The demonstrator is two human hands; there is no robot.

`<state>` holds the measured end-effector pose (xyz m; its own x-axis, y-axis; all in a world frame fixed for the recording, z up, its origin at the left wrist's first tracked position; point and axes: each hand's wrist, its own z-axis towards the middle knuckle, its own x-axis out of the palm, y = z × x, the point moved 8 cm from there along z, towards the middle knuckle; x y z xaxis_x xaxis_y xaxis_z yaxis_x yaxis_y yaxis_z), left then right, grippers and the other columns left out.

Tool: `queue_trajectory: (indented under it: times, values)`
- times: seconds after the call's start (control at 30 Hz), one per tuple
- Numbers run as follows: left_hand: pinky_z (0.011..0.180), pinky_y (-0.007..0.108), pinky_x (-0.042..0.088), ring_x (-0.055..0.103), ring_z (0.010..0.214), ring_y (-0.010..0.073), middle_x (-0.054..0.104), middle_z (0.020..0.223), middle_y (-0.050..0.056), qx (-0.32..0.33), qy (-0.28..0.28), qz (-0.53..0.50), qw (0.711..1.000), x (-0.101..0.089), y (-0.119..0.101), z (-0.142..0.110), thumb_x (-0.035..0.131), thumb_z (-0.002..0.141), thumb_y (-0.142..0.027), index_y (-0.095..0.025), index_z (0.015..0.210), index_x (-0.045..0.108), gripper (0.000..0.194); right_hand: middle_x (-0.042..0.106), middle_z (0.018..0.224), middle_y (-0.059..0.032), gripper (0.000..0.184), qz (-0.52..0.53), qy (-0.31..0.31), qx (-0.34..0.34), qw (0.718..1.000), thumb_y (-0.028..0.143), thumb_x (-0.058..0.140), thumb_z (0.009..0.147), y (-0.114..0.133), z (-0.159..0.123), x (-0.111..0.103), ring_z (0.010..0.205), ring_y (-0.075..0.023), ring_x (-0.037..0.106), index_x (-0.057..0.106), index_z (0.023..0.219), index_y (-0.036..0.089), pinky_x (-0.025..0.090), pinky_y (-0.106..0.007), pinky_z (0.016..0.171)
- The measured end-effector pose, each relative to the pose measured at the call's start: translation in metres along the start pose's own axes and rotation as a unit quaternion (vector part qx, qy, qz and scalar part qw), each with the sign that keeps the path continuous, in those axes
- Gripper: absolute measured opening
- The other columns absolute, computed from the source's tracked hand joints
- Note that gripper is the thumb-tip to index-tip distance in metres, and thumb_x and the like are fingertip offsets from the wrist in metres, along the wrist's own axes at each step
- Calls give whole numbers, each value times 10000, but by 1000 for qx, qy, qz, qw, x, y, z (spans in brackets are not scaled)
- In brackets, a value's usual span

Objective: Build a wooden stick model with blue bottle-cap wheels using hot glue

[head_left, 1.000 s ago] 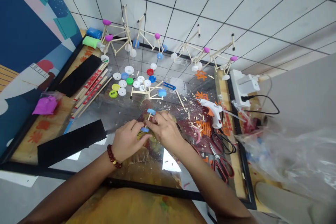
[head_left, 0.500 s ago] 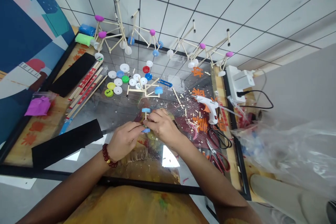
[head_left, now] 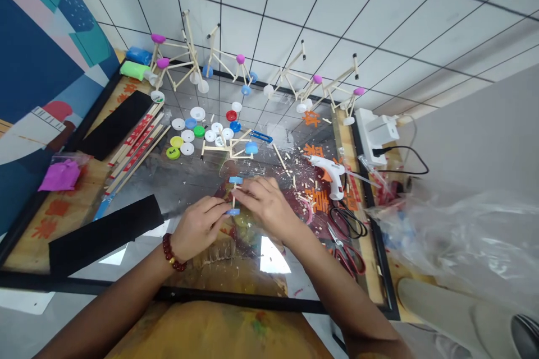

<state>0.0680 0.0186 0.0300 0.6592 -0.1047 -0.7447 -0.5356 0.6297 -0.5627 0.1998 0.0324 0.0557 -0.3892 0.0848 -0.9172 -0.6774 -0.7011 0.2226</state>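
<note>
Both hands meet over the glass tabletop [head_left: 185, 182] on a small wooden stick piece [head_left: 234, 196] with a blue bottle cap at each end. My left hand [head_left: 197, 227], with a bead bracelet at the wrist, pinches the lower blue cap. My right hand [head_left: 263, 202] grips the stick near its middle with closed fingers. The upper blue cap shows just above my right fingers.
Loose bottle caps [head_left: 187, 134] and a half-built stick frame [head_left: 229, 146] lie beyond the hands. Finished stick models [head_left: 185, 61] line the tiled wall. A white glue gun [head_left: 332, 171], scissors [head_left: 347, 249], chopstick bundles [head_left: 135, 148], black foam sheets [head_left: 103, 233] and a plastic bag [head_left: 463, 241] surround them.
The hands stay on the stick piece, shifting it slightly. The camera view has tilted a little, moving everything left and down in the picture.
</note>
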Motion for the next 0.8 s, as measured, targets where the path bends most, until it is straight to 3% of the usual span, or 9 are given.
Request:
queue_trajectory:
  times: [0.1, 0.2, 0.3, 0.4, 0.5, 0.57, 0.7, 0.8]
  values:
    - [814, 311, 536, 641, 907, 183, 690, 1012, 67, -4, 3, 0, 1000, 0, -1, -2, 590, 918, -163, -186, 1140, 630, 227, 680, 1035, -74, 288, 2, -65, 97, 993, 108, 513, 956, -23, -37, -31, 902, -193, 594, 664, 1170, 229, 425, -346, 763]
    - [856, 317, 531, 647, 957, 197, 681, 1051, 79, -9, 8, 9, 1000, 2, 1, -3, 616, 911, -200, -183, 1173, 620, 263, 694, 965, -53, 190, -1, -114, 227, 967, 188, 563, 936, -56, -92, -58, 864, -182, 641, 714, 1034, 251, 492, -319, 741]
    - [887, 312, 527, 649, 993, 202, 680, 1072, 81, 8, 6, 13, 1000, 3, 1, -3, 626, 907, -208, -186, 1187, 618, 282, 713, 898, -58, 168, -30, -143, 378, 914, 308, 598, 909, -98, -147, -77, 774, -183, 661, 738, 880, 221, 516, -313, 717]
    - [875, 305, 531, 655, 974, 195, 684, 1059, 76, 20, -2, 13, 1000, 3, -1, -2, 630, 906, -210, -188, 1174, 623, 270, 718, 874, -97, 311, -59, -150, 513, 843, 455, 627, 840, -143, -183, -86, 715, -208, 644, 747, 887, 173, 499, -336, 695]
    - [860, 302, 536, 661, 950, 189, 687, 1042, 71, 22, -9, 9, 1000, 2, 0, -2, 628, 907, -215, -193, 1166, 628, 260, 725, 832, -100, 405, -37, -79, 589, 804, 521, 614, 805, -183, -187, -77, 732, -227, 646, 745, 926, 157, 467, -332, 697]
    - [857, 297, 539, 663, 956, 186, 687, 1046, 70, 18, -10, 4, 1000, 2, 1, -3, 626, 907, -215, -197, 1166, 629, 259, 726, 810, -76, 429, -16, -39, 608, 793, 566, 632, 778, -201, -180, -71, 734, -218, 642, 738, 906, 170, 438, -308, 677]
    - [871, 300, 547, 663, 980, 187, 685, 1067, 76, 8, -11, -3, 1000, 3, 2, -3, 624, 904, -212, -194, 1175, 630, 272, 628, 601, -22, 425, 12, 58, 609, 791, 590, 714, 672, -216, -165, -59, 598, -177, 560, 670, 670, 168, 346, -278, 566]
    - [855, 304, 558, 665, 969, 185, 688, 1064, 82, 1, -11, -11, 1000, 2, 3, -2, 617, 905, -215, -191, 1162, 639, 260, 579, 572, 4, 424, 153, 55, 624, 764, 580, 725, 633, -215, -167, -47, 546, -146, 510, 656, 686, 165, 344, -265, 525]
